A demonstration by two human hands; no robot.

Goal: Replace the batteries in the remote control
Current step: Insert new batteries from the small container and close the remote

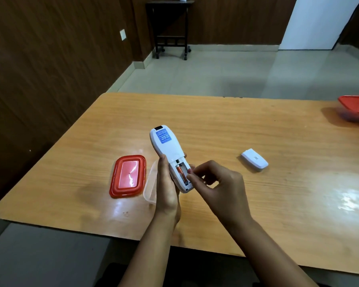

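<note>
two hands — left hand [167,183] clamped around remote [170,158], right hand [218,183] fingertips pinched together at battery [181,175]

Blue label [163,137] on remote control [167,149] — print too blurred to read.

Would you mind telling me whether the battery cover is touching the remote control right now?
Apart. The head view shows the battery cover lying alone on the table, bare wood between it and the remote control.

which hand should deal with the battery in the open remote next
Right. The left hand is wrapped around the remote, holding it back-up, while the right hand already has its fingertips at the open compartment, beside the orange battery.
</note>
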